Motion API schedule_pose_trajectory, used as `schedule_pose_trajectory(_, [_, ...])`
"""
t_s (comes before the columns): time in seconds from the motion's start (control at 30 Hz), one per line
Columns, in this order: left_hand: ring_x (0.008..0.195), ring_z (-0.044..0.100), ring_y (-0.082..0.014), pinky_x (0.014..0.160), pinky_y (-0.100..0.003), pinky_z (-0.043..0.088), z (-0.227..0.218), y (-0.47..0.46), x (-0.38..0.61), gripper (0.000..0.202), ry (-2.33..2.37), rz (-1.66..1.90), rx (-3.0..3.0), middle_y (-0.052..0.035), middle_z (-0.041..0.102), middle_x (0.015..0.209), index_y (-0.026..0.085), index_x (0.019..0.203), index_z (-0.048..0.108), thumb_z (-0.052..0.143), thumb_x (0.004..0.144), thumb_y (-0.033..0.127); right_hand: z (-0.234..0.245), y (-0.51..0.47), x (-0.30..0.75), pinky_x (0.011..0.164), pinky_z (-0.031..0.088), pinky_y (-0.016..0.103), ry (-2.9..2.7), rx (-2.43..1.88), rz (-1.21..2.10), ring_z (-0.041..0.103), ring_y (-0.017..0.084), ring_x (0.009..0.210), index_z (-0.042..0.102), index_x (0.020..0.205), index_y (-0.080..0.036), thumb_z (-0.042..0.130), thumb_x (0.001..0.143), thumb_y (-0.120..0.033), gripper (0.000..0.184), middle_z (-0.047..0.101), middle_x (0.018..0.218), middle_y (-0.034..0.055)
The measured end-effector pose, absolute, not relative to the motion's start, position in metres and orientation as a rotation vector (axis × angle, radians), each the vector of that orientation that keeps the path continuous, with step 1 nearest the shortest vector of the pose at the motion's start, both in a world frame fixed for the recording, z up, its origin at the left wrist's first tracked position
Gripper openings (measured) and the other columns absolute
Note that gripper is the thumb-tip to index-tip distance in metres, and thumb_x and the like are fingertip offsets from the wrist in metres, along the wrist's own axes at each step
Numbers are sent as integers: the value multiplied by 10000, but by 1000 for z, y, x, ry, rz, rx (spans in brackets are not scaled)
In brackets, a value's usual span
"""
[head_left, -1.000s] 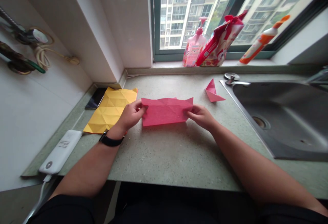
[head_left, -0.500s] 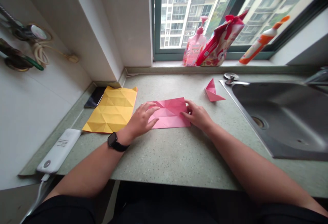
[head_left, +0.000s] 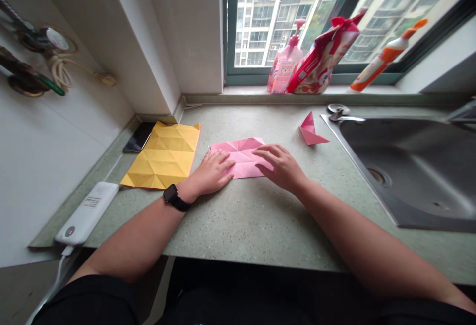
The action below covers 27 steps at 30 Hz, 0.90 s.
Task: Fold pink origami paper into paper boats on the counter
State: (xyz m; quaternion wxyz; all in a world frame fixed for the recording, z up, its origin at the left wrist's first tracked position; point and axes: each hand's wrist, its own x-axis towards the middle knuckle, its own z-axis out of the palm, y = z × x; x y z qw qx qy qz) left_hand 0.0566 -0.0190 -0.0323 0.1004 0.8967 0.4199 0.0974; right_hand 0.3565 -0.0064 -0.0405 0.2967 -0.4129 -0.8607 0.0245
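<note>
A creased pink sheet of paper (head_left: 243, 159) lies on the counter in front of me. My left hand (head_left: 213, 170) rests on its left end, fingers stretched out across it. Over its right end is my right hand (head_left: 280, 166), fingers apart and slightly curved; whether the fingertips touch the paper I cannot tell. To the left lies a yellow sheet of paper (head_left: 163, 156) with a pattern of triangular creases. A folded pink paper piece (head_left: 312, 130) stands on the counter farther back, right of my right hand.
A steel sink (head_left: 409, 166) is set in at the right. A dark phone (head_left: 139, 137) sits partly under the yellow paper, and a white power bank (head_left: 88, 213) with a cable lies at left. A pump bottle (head_left: 284, 67), a red bag (head_left: 322, 59) and an orange-white bottle (head_left: 386, 59) line the sill.
My left hand has flattened onto the paper. My right hand has moved left from the right edge to above the sheet, its fingers now apart. The view has shifted slightly.
</note>
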Motion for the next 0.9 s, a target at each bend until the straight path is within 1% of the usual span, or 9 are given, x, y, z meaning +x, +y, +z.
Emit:
schedule_pose_trajectory(0.07, [1575, 468, -411, 1326, -771, 239, -33, -18, 57, 459, 1238, 315, 2655, -198, 551, 1641, 208, 1505, 656, 578, 1095, 399, -44, -8, 350, 1121, 540, 573, -2385, -1065, 142, 665, 334, 1280, 778, 1277, -315, 668, 1057, -333, 247, 753, 1359, 108])
schedule_pose_trajectory(0.17, [1582, 464, -401, 1325, -773, 246, -33, -17, 57, 413, 1177, 411, 2679, -167, 571, 1629, 240, 1471, 687, 623, 1078, 348, -50, -6, 345, 1110, 550, 533, -2439, -1073, 242, 681, 306, 1258, 802, 1225, -317, 685, 1053, -350, 210, 770, 1328, 89])
schedule_pose_trajectory(0.27, [1559, 507, -339, 1320, -664, 364, -31, -18, 59, 341, 979, 546, 2697, -128, 597, 1618, 270, 1388, 747, 612, 1078, 228, -53, -2, 344, 1089, 560, 508, -2446, -1082, 294, 694, 294, 1228, 808, 1228, -313, 705, 1044, -365, 217, 776, 1313, 88])
schedule_pose_trajectory(0.37, [1394, 651, -279, 1218, -526, 523, -30, -19, 61, 333, 811, 581, 2669, -118, 706, 1477, 264, 1296, 798, 576, 1080, 144, -52, -2, 344, 1089, 555, 507, -2448, -1103, 295, 689, 298, 1226, 806, 1234, -314, 720, 1038, -367, 221, 773, 1320, 90])
schedule_pose_trajectory(0.43, [1277, 709, -256, 1149, -480, 571, -31, -19, 61, 334, 782, 568, 2654, -107, 755, 1383, 264, 1264, 816, 571, 1081, 131, -50, -5, 341, 1090, 552, 500, -2449, -1132, 285, 682, 298, 1229, 802, 1222, -313, 726, 1038, -389, 214, 769, 1321, 88])
schedule_pose_trajectory(0.5, [1229, 724, -245, 1120, -463, 581, -31, -19, 61, 337, 778, 562, 2659, -101, 765, 1363, 269, 1263, 822, 577, 1078, 129, -48, -7, 337, 1083, 550, 496, -2438, -1179, 257, 679, 304, 1223, 798, 1196, -299, 745, 1023, -420, 218, 766, 1308, 93])
schedule_pose_trajectory(0.63, [1226, 714, -249, 1118, -481, 565, -32, -19, 60, 369, 788, 534, 2706, -95, 767, 1364, 286, 1293, 815, 599, 1055, 105, -48, -10, 329, 1043, 555, 505, -2407, -1283, 185, 677, 330, 1186, 780, 1154, -263, 817, 952, -447, 276, 754, 1286, 117])
schedule_pose_trajectory(0.73, [1257, 700, -271, 1165, -536, 522, -28, -23, 61, 374, 835, 474, 2757, -89, 762, 1384, 296, 1298, 813, 620, 1036, 111, -49, -10, 328, 1028, 555, 503, -2407, -1298, 162, 669, 335, 1184, 764, 1155, -273, 830, 930, -446, 292, 743, 1295, 118])
schedule_pose_trajectory(0.9, [1310, 664, -343, 1266, -661, 381, -11, -34, 60, 339, 922, 352, 2838, -83, 762, 1381, 313, 1270, 825, 766, 945, 238, -51, -10, 329, 1020, 556, 507, -2410, -1303, 149, 669, 345, 1180, 756, 1155, -257, 833, 925, -450, 311, 727, 1303, 137])
